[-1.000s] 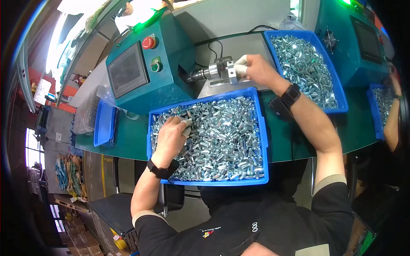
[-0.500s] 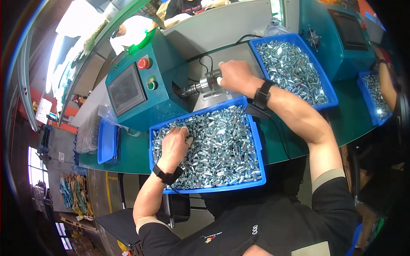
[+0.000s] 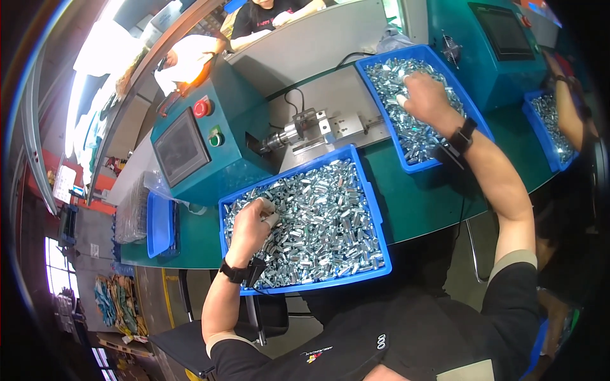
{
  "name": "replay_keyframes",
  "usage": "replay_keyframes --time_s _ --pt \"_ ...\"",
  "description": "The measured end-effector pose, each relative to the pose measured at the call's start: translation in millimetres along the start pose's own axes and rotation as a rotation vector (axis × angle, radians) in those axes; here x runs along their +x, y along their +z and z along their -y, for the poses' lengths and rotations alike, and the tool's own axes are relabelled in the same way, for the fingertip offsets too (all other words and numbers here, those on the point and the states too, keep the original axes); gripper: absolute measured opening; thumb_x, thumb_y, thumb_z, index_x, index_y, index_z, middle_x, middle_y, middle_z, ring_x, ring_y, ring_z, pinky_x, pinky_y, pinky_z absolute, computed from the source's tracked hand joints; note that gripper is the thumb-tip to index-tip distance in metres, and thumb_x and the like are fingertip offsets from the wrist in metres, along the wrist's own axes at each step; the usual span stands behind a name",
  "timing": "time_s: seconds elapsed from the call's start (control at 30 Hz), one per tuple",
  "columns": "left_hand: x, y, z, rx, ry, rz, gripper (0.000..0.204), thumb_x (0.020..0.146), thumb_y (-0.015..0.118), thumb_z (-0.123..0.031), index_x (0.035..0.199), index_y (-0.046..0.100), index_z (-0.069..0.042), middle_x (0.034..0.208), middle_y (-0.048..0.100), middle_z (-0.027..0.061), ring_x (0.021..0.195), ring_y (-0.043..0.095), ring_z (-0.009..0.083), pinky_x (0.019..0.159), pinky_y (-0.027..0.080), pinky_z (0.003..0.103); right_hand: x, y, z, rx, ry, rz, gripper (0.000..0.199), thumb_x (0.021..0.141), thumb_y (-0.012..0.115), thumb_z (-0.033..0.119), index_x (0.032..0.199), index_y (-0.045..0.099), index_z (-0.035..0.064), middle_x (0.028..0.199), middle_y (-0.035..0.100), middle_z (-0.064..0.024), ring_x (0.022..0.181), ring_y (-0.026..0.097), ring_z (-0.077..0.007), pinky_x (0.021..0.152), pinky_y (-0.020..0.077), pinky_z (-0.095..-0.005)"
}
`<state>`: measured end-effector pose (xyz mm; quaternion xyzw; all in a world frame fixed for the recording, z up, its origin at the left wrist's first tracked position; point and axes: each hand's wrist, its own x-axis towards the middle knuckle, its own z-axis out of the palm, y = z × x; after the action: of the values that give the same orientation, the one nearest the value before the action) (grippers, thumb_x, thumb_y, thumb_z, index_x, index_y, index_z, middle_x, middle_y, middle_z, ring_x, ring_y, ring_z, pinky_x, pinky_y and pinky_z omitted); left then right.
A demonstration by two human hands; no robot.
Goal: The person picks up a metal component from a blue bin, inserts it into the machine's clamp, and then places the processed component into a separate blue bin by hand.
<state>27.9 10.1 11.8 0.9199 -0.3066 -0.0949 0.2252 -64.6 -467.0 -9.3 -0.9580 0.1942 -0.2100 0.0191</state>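
My left hand (image 3: 251, 226) is curled, thumb and fingertips close together, over the left side of the near blue bin (image 3: 379, 223). Pale covers sit on some fingertips, and whatever lies between them is too small to make out. Small shiny metal sleeves (image 3: 324, 222) fill this bin. Over the far blue bin (image 3: 416, 166), which holds similar metal pieces (image 3: 413, 143), my right hand (image 3: 427, 98) reaches with thumb and index finger apart. Between the bins and the green machine (image 3: 219, 127) stands a metal chuck (image 3: 279, 138) facing a small clamp fixture (image 3: 316, 126); neither hand touches it.
The machine carries a dark screen (image 3: 181, 146), a red button (image 3: 202, 108) and a green one (image 3: 216, 138). An empty-looking blue tray (image 3: 160, 216) stands at the table's left end. Another machine (image 3: 508, 38) is at the right, and a co-worker sits behind the grey partition (image 3: 305, 41).
My right hand has left the clamp fixture and moved right, over the far bin. My left hand stays at the near bin, having shifted slightly. The fixture now shows uncovered.
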Motion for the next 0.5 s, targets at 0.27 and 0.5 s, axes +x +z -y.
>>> replay_keyframes --time_s 0.27,0.5 --pt "57 8 -61 -0.115 0.457 -0.101 0.013 0.092 0.079 -0.002 0.105 0.076 -0.002 0.1 0.076 0.0085 0.09 0.074 0.0179 0.085 0.057 0.029 3 20 43 0.4 -0.12 -0.196 0.036 0.094 0.075 0.032 0.12 0.075 0.0062 0.111 0.072 -0.0154 0.11 0.069 -0.0371 0.094 0.0558 -0.0491" --pt "152 27 -108 -0.068 0.516 -0.289 0.013 0.093 0.08 -0.002 0.106 0.079 -0.003 0.099 0.074 0.0063 0.087 0.071 0.0131 0.082 0.057 0.029 26 40 91 0.667 -0.13 -0.274 0.03 0.094 0.073 0.029 0.114 0.077 0.0066 0.11 0.073 -0.0137 0.105 0.071 -0.036 0.091 0.0572 -0.0456"
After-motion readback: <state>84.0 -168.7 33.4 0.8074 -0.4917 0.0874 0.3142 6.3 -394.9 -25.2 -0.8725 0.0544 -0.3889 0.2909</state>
